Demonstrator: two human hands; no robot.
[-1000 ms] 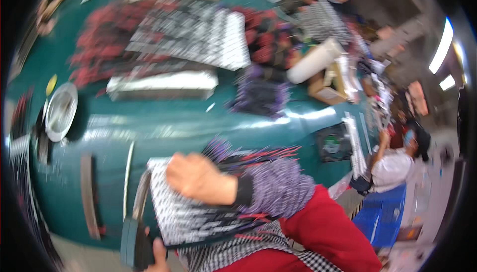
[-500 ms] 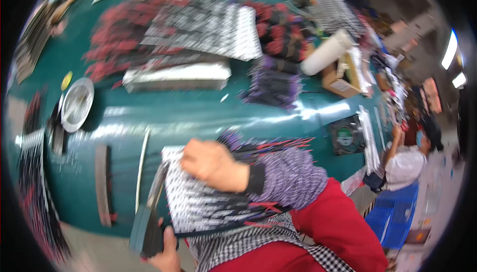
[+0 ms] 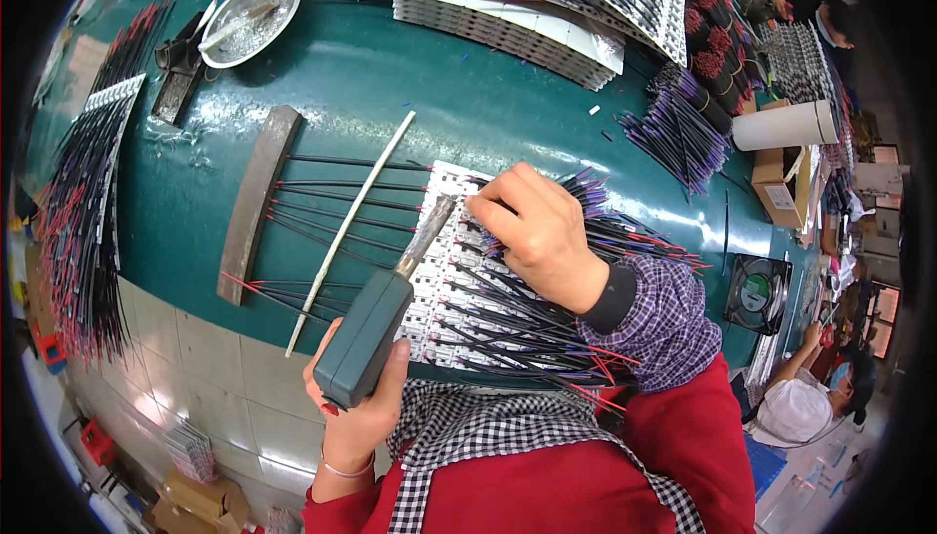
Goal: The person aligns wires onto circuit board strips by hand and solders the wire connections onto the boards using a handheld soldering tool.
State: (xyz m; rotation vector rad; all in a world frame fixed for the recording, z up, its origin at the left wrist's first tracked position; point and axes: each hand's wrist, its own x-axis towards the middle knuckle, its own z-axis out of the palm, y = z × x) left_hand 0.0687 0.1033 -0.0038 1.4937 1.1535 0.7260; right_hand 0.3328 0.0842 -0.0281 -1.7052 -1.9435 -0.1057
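Observation:
My left hand is wrapped round the dark green handle of a soldering iron. Its thick metal tip points away from me, over a white circuit board panel. Just right of that tip, my right hand is closed in a pinch above the panel's far part; whatever the fingertips hold is hidden. Rows of black wires with red and purple ends run off the panel's right side. More black wires stretch from its left edge beneath a thin pale rod to a dark flat bar.
A metal bowl stands at the far left, near a dark block-like holder. Stacked white panels lie at the back. Wire bundles, a white roll and a small fan are on the right. A person sits farther right.
The view has shifted, and the blur is gone. The soldering iron's tip has moved from the panel's left edge to beside my right fingertips. My right hand stays closed over the panel.

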